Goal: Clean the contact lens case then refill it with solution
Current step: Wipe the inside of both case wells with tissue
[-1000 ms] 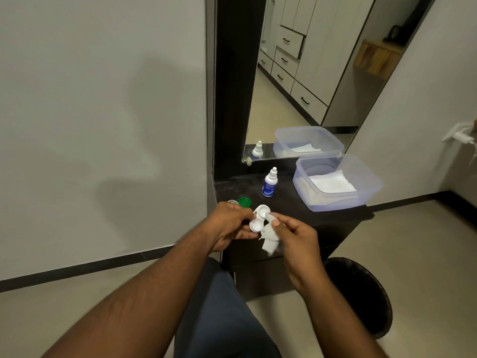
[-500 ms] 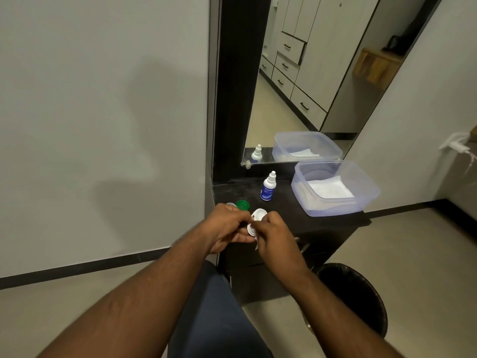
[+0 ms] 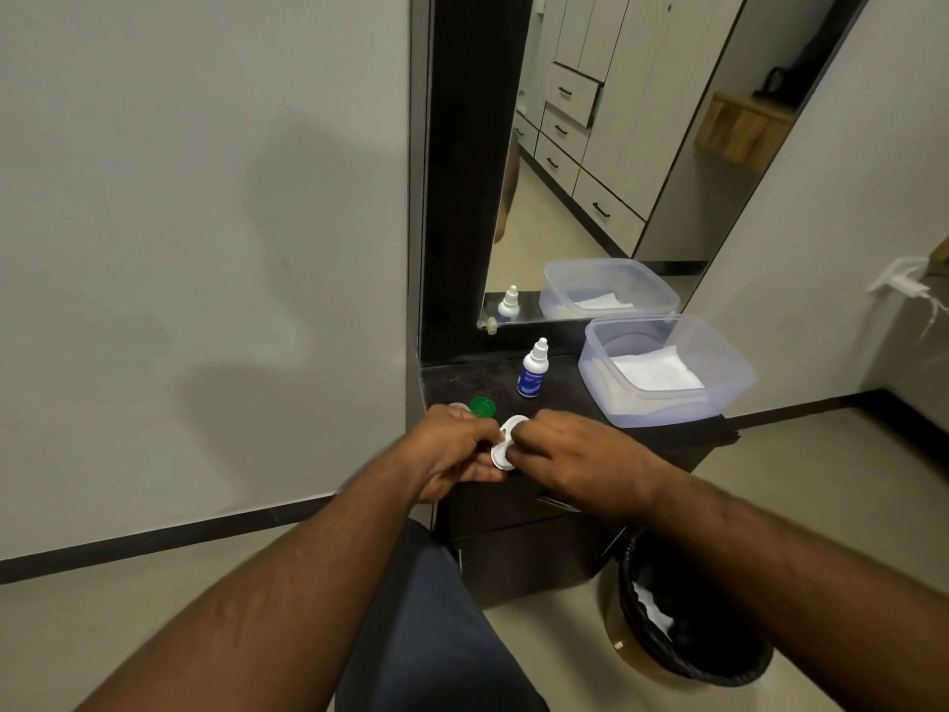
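Wiping step. Left hand grips the small white plastic two-well contact lens case by its left edge, above the near edge of the dark worktop. Right hand has fingers curled down onto the case; anything held beneath is hidden. Best practice: steady the case, rub each well fully. White-and-blue solution bottle stands farther back, within reach.

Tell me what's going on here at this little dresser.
A person is cleaning a white contact lens case over the dark dresser top. The left hand holds the case while the right hand works at its wells. The green cap lies off, and the solution bottle stands untouched by a plastic tub, so refilling hasn't started.
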